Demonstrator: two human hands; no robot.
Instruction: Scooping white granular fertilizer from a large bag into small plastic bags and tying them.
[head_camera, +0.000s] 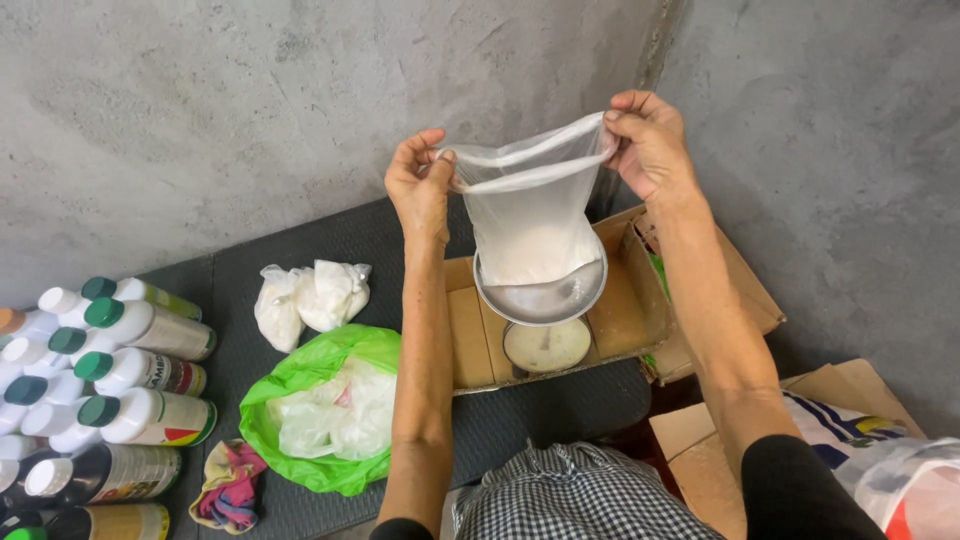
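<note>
Both hands are pinching the mouth of a clear plastic bag with white powder (528, 225), left hand (420, 185) and right hand (650, 145) each gripping a top edge, stretched wide. Bag bottom rests on the round metal scale pan (545, 297) right below. Green plastic bag (320, 400) sits beside the left forearm.

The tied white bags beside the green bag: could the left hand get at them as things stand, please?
Probably not yet: the left hand and right hand both pinch the clear bag open over the scale pan. Otherwise, nothing blocks the white bags.
</note>
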